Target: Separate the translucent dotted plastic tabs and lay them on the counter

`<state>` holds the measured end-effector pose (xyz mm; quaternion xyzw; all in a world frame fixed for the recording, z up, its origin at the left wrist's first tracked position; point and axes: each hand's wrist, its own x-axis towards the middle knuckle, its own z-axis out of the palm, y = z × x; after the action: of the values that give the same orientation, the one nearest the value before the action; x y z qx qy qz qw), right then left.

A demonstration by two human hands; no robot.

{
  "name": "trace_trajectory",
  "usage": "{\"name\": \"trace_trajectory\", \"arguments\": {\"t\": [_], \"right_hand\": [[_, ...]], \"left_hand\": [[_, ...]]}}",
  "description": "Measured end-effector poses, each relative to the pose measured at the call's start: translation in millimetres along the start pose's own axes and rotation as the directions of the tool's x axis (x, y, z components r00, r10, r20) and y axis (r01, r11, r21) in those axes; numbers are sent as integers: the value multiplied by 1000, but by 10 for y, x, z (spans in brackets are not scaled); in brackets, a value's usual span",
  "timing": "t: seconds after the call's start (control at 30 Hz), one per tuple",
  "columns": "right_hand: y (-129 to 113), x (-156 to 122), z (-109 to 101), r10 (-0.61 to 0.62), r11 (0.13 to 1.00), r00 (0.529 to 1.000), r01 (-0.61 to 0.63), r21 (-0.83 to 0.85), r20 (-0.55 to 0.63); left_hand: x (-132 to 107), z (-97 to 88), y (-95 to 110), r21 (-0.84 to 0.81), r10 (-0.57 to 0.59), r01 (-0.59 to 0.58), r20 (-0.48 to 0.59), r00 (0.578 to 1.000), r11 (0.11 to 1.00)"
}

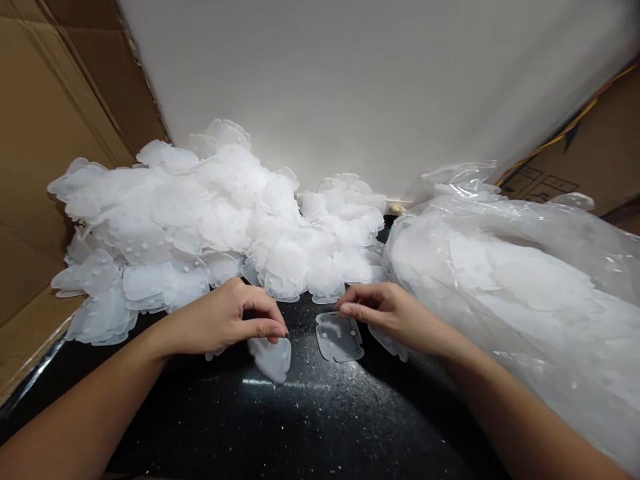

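My left hand (237,320) is closed, thumb and fingertips pressed together. Whatever lies in that pinch is too small or hidden to make out. Right below its fingertips is a thin, frosted plastic piece (274,361), partly covered by the hand. My right hand (383,310) pinches the upper edge of a second translucent plastic piece (340,339), squarish with notched edges and small raised dots. Under the right palm another such piece (393,345) shows in part. Beyond both hands spreads a large heap of the same frosted pieces (200,200).
A clear plastic bag (500,320) full of similar pieces lies at the right. Cardboard (55,113) stands along the left, and a printed carton (575,153) at the right. Behind the heap rises a pale wall (340,87). The black tabletop (280,433) carries scattered white specks.
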<state>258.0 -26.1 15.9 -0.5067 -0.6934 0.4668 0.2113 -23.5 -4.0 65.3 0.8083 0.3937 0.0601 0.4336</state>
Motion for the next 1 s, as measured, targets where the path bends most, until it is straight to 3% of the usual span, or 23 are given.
{"name": "trace_trajectory", "arguments": {"t": [0.07, 0.2, 0.3, 0.6, 0.7, 0.8, 1.0], "right_hand": [[35, 37, -30, 29, 999, 990, -32, -18, -136], [75, 89, -80, 63, 995, 961, -83, -64, -270], [84, 89, -73, 85, 991, 962, -108, -76, -261], [142, 70, -48, 112, 981, 967, -144, -129, -228], [118, 73, 1, 52, 987, 969, -87, -138, -240], [73, 83, 134, -52, 987, 984, 25, -158, -170], [-8, 89, 366, -150, 927, 986, 116, -356, -70]], "left_hand": [[6, 7, 15, -1, -40, 40, 40, 998, 999], [71, -31, -73, 52, -132, 138, -114, 985, 989], [94, -77, -139, 88, -147, 163, -165, 975, 983], [50, -28, -66, 65, -170, 175, -76, 983, 983], [51, 49, -52, 90, -172, 175, -43, 984, 980], [46, 160, -40, 178, -118, 117, -4, 993, 977], [48, 295, 3, 241, -85, 36, 194, 977, 970]]}}
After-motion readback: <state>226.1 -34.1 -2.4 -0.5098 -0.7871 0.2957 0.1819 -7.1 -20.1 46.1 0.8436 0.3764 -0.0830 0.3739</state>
